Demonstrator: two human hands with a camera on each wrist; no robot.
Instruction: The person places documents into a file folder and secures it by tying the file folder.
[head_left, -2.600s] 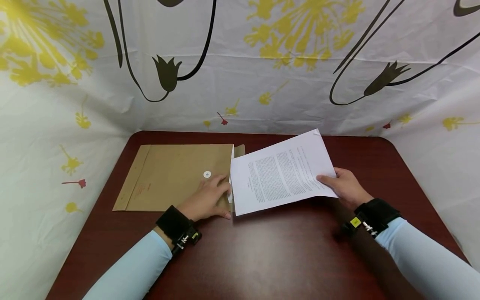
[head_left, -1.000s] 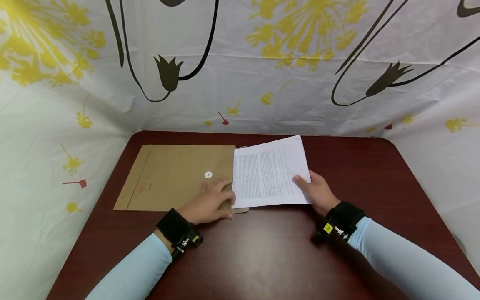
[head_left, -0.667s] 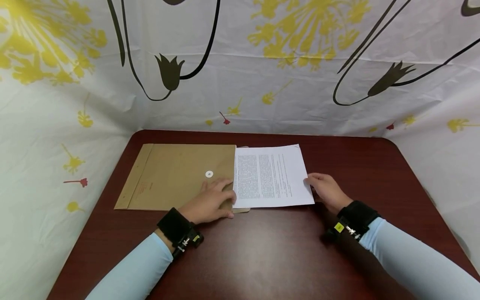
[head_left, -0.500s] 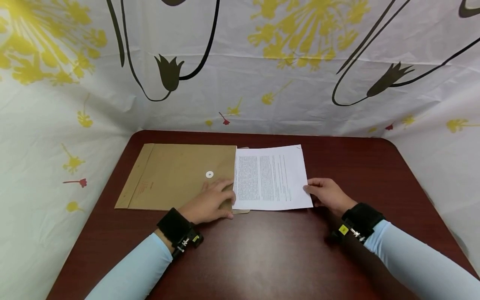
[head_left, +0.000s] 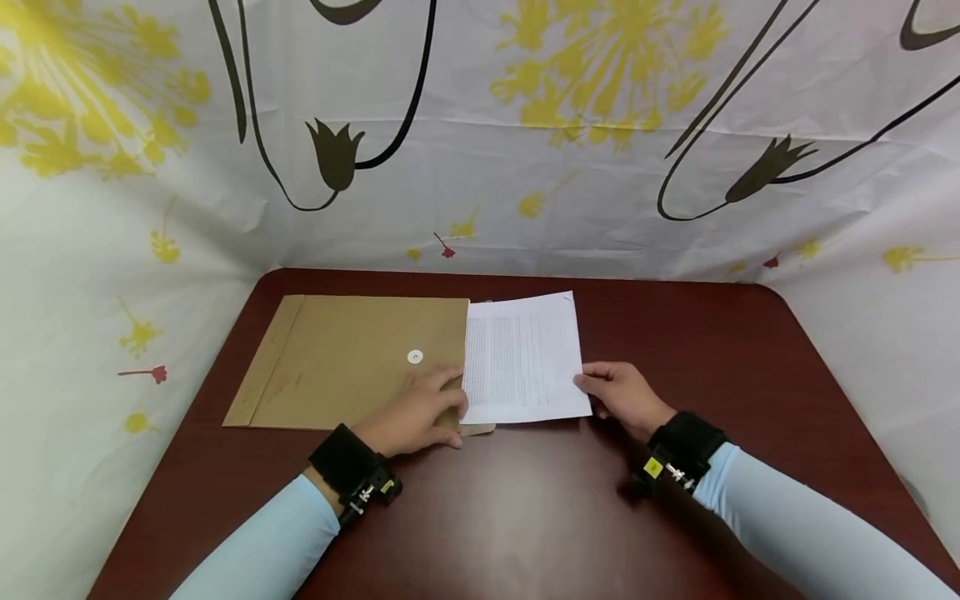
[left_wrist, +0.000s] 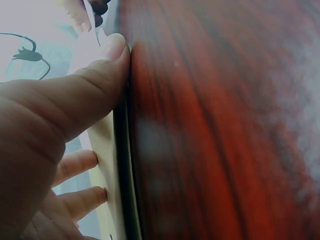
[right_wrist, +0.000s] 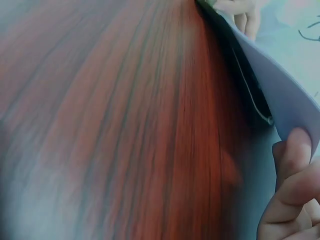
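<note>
A brown kraft document envelope [head_left: 352, 333] with a white round button lies flat at the left of the table, its mouth facing right. A stack of printed white paper [head_left: 525, 358] lies at that mouth, its left end tucked out of sight inside the envelope and over the flap. My right hand [head_left: 622, 396] pinches the paper's right edge, thumb on top; the right wrist view shows the sheet [right_wrist: 280, 90] bowed up off the table. My left hand [head_left: 416, 412] rests spread on the envelope beside the mouth, thumb along its near edge.
The dark red wooden table [head_left: 510, 517] has rounded far corners. Behind it and along both sides hangs a white cloth [head_left: 420, 192] printed with flowers. A strip of the envelope's flap [head_left: 480, 430] shows under the paper's near edge.
Held tilted at first, the paper has been lined up with the envelope mouth. Since half a second ago, my right hand has slid it left, further inside. The left hand has stayed in place.
</note>
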